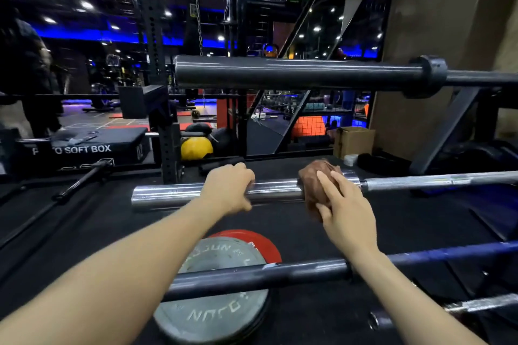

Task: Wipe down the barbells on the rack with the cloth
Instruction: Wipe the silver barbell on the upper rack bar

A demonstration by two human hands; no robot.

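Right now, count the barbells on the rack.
4 in view: a dark bar on top, a chrome bar under both hands, a dark bar below that, and one partly visible lower right. More may be hidden.

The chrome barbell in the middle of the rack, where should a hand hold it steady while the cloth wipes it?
Grip the chrome barbell on its thick smooth sleeve, coming from above with fingers curled over the top, as the left hand does now. The sleeve lies level and bare there, and the spot stays clear of the cloth that the right hand holds nearer the collar.
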